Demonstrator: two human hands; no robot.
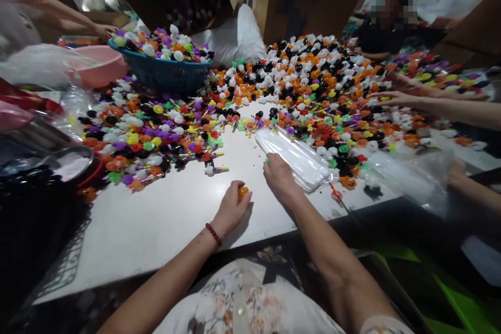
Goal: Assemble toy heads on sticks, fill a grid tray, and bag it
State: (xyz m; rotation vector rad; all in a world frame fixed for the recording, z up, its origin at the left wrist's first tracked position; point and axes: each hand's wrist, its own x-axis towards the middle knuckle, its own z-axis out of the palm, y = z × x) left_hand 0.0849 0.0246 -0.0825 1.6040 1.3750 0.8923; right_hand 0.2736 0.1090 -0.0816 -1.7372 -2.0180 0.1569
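My left hand (231, 207), with a red bead bracelet at the wrist, is closed around a small orange plastic toy (243, 191) just above the white tabletop (164, 224). To its right, my right hand (279, 175) has its fingers curled together, and a bit of a green piece (267, 160) shows at the fingertips. Beside that hand lies a stack of clear plastic bags (295, 159). A white-topped toy with a colourful stem (216, 170) lies on the table ahead of my left hand.
Small colourful toys (305, 73) are heaped across the back. A blue basket (168, 74) full of them stands left, near a pink basin (97, 65). Orange-handled scissors (336, 195) lie right. Co-workers' hands (391, 99) reach in from the right; another person's hand (105, 31) is at left.
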